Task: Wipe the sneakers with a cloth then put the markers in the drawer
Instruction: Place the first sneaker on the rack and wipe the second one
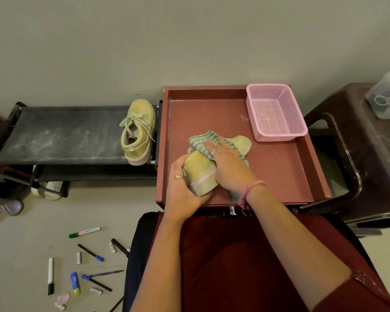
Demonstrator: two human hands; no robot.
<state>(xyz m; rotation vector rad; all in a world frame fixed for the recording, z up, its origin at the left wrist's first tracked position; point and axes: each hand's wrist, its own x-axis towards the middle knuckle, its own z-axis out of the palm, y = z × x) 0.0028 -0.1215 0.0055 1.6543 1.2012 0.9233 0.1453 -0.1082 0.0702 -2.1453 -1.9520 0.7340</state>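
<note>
Left hand [183, 190]: fingers curled round the heel end of the sneaker on the tray, gripping it; a ring on one finger.
Right hand [226, 162]: laid flat on the cloth with fingers straight, pressing it onto the shoe; a ring on one finger, pink thread at the wrist.
Sneaker on tray [202, 174]: yellow with a pale pink sole band, lying on the red tray, toe pointing away to the right; its middle is hidden under the cloth and the right hand.
Cloth [203, 143]: green-and-white striped, draped over the sneaker's upper; one end trails down by the right wrist.
Second sneaker [138, 131]: yellow, laced, resting on the right end of the black rack, well apart from the hands.
Red tray [286, 172]: shallow, raised rim all round, just right of the rack.
Pink basket [277, 113]: perforated plastic, sitting in the tray's far right corner, near the shoe's toe but not touching.
Black rack [61, 134]: dusty fabric shelf on a frame; pale footwear shows beneath it.
Markers [85, 231]: scattered on the floor at lower left, among pens, loose caps and a blue-and-yellow tube; green, blue and black ones lie apart from each other.
Dark stool [351, 154]: plastic, right of the tray, carrying a clear container [387, 95].
Drawer: cannot be told apart in this view; a metal knob [232, 209] shows below the tray's near edge.
</note>
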